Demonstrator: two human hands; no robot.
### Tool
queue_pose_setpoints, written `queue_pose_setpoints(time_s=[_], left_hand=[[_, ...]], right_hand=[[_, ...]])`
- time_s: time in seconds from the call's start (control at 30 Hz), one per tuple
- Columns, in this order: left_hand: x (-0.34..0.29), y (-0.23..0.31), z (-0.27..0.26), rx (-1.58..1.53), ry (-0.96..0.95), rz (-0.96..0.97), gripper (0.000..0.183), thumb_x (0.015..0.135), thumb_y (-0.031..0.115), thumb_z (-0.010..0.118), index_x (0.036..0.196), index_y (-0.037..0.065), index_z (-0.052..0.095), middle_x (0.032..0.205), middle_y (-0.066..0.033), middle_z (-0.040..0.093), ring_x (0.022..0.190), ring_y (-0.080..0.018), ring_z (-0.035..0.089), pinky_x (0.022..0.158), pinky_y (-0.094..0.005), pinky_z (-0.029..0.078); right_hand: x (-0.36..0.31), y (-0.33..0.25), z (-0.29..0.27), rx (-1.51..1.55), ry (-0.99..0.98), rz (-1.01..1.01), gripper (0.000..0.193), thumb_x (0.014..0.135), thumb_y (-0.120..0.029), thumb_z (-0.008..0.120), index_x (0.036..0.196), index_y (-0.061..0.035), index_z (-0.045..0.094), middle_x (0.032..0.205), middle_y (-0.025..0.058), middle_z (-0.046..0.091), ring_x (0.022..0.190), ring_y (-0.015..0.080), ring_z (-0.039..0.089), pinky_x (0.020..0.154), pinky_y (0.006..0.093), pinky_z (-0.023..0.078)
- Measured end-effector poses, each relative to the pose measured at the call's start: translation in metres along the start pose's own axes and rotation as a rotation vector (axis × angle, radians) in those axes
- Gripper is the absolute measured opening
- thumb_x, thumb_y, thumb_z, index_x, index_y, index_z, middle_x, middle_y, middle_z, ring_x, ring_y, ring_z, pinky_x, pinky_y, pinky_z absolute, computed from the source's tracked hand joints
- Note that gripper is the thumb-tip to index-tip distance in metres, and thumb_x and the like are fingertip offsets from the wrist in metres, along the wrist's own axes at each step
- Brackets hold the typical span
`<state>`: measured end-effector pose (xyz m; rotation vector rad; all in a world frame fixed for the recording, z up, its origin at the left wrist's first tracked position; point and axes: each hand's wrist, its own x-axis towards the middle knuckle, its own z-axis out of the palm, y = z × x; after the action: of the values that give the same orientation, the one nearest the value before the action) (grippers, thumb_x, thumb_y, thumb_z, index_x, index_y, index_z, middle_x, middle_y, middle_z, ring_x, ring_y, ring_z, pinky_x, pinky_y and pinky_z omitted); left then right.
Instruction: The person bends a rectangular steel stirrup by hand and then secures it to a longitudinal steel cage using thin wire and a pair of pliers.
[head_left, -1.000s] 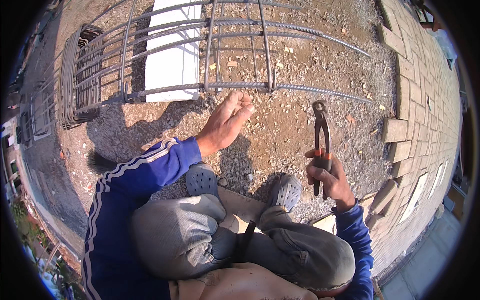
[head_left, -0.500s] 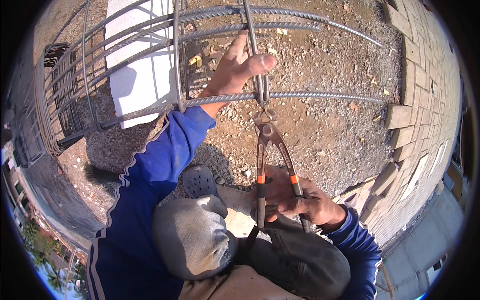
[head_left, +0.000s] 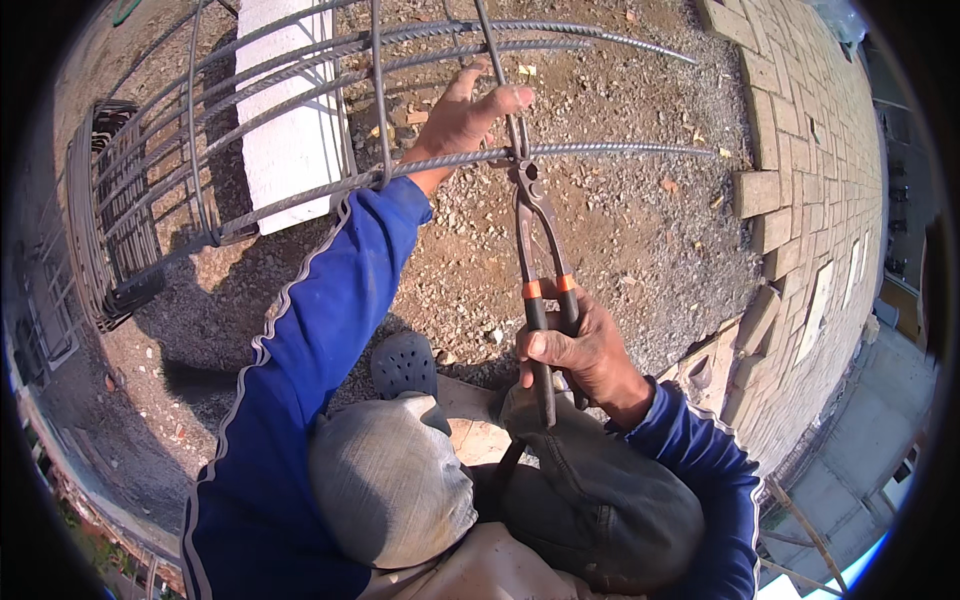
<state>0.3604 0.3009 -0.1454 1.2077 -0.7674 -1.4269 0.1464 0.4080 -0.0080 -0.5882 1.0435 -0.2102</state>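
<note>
My right hand (head_left: pixel 590 350) is wrapped round the black grips of a pair of end-cutting pincers (head_left: pixel 530 215) with orange bands. Their handles are close together, and the jaws meet the spot where a steel stirrup (head_left: pixel 493 50) crosses the near ribbed rebar (head_left: pixel 620 149). Any tie wire in the jaws is too small to make out. My left hand (head_left: pixel 458 125) reaches under the near rebar and grips the stirrup, thumb laid across it and fingers partly hidden behind.
The rebar cage runs leftward over a white block (head_left: pixel 290 120). A stack of bent stirrups (head_left: pixel 110 210) stands at the left. Gravelly soil lies below, with stacked pavers (head_left: pixel 800 150) at the right. My grey clog (head_left: pixel 405 365) rests near the middle.
My right hand has moved the pincers up and squeezed their spread handles together. The jaws now reach the bar crossing. The left hand stays at the stirrup while the view has shifted slightly.
</note>
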Motion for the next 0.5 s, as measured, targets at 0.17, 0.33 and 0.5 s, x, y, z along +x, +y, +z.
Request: queue_pose_setpoints(time_s=[0.17, 0.33, 0.5], left_hand=[[0.004, -0.004, 0.000, 0.059, -0.040, 0.014, 0.117, 0.061, 0.068, 0.071, 0.137, -0.012, 0.032, 0.124, -0.0170, 0.057, 0.118, -0.0299, 0.048, 0.101, -0.0354, 0.038], [0.007, -0.005, -0.008, 0.012, -0.059, 0.007, 0.106, 0.060, 0.071, 0.068, 0.132, -0.005, 0.046, 0.127, -0.0218, 0.052, 0.122, -0.0295, 0.043, 0.110, -0.0365, 0.025], [-0.005, 0.004, 0.005, 0.223, -0.170, 0.174, 0.097, 0.062, 0.069, 0.068, 0.130, 0.001, 0.050, 0.135, -0.0270, 0.042, 0.130, -0.0379, 0.035, 0.112, -0.0425, 0.021]], right_hand=[[0.003, 0.005, -0.014, 0.136, -0.127, 0.137, 0.035, 0.077, -0.023, 0.070, 0.102, -0.0045, 0.053, 0.070, 0.0018, 0.052, 0.059, 0.0155, 0.058, 0.050, 0.0301, 0.048], [-0.014, -0.009, -0.018, -1.017, 0.208, -0.232, 0.040, 0.090, -0.034, 0.055, 0.108, 0.0015, 0.052, 0.080, 0.0156, 0.055, 0.080, 0.0307, 0.060, 0.070, 0.0431, 0.046], [-0.039, -0.053, -0.011, -1.030, 0.230, -0.047, 0.054, 0.097, -0.050, 0.041, 0.105, 0.0013, 0.055, 0.080, 0.0176, 0.060, 0.069, 0.0279, 0.062, 0.061, 0.0389, 0.049]])
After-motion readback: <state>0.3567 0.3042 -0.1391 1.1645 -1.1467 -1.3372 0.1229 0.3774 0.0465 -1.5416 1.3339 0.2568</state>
